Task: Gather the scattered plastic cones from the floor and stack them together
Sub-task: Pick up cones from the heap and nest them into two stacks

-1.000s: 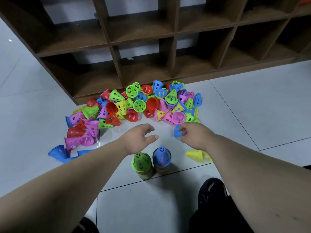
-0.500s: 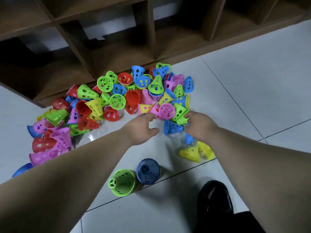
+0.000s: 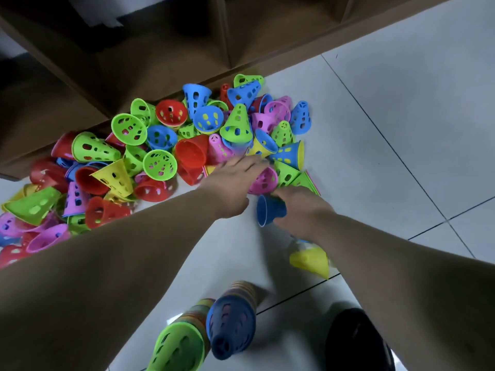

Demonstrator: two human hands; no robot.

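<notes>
While left hand [image 3: 231, 186] spreads, right hand [image 3: 304, 210] grips cone [image 3: 268, 211].

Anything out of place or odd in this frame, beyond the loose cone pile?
Only a stray: a yellow cone lies on its side apart from the pile, nearer the person. The green-topped stack and blue-topped stack look tilted, probably lens perspective. No damage visible.

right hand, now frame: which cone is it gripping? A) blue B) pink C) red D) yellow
A: the right hand has its fingers curled round a blue cone lying on its side, open end toward the left; the yellow cone lies on the floor nearer the person, untouched.
</notes>
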